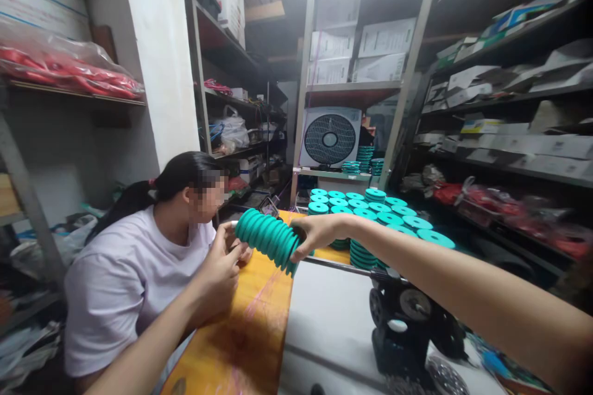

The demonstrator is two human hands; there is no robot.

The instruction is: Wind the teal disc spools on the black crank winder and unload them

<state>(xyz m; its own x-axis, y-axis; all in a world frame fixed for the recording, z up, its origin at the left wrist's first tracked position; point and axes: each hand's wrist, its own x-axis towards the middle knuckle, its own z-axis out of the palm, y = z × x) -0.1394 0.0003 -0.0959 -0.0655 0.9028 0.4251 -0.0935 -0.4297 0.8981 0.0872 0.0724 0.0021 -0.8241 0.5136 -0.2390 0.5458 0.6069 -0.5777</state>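
Observation:
Between my hands a row of teal discs (266, 235), pressed face to face, is held tilted above the yellow tabletop. My left hand (220, 274) has its fingers closed at the left end of the row, where a small white tip shows. My right hand (317, 233) reaches across and grips the right end, thumb below and fingers partly hidden behind the discs. Several stacks of similar flat teal discs (403, 220), each with a centre hole, stand beyond my right forearm. Below it a black winding device (401, 321) with a metal rod sits on a white surface.
A person (134, 284) in a pale shirt sits close on my left, a hand near mine. The yellow table (250, 345) has pinkish strands on it. A box fan (330, 137) stands behind the stacks. Shelves with white boxes (386, 38) line the back and right.

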